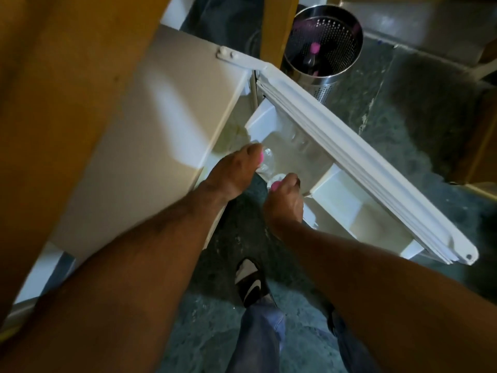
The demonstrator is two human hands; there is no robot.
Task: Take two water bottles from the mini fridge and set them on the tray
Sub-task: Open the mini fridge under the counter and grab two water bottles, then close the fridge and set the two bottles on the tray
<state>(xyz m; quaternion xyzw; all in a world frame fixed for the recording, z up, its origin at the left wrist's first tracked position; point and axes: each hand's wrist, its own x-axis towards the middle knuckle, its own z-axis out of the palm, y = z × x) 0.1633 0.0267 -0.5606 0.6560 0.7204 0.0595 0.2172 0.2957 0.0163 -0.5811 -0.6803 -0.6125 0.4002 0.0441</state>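
Note:
I look down on a white mini fridge (150, 135) with its door (371, 184) swung open to the right. In the gap between body and door, my left hand (231, 173) is closed around a clear plastic water bottle (265, 158), thumb on its side. My right hand (285, 203) sits just right of it, fingertips pinched on a white bottle cap (278, 179). I cannot tell whether that cap belongs to the same bottle or to a second one. Faint clear shapes (297, 140) stand in the door shelf behind. No tray is in view.
A wooden cabinet (61, 76) encloses the fridge on the left. A perforated steel bin (325, 49) stands on the dark speckled floor (403, 125) behind the door. My foot in a black and white shoe (251, 284) stands below the hands.

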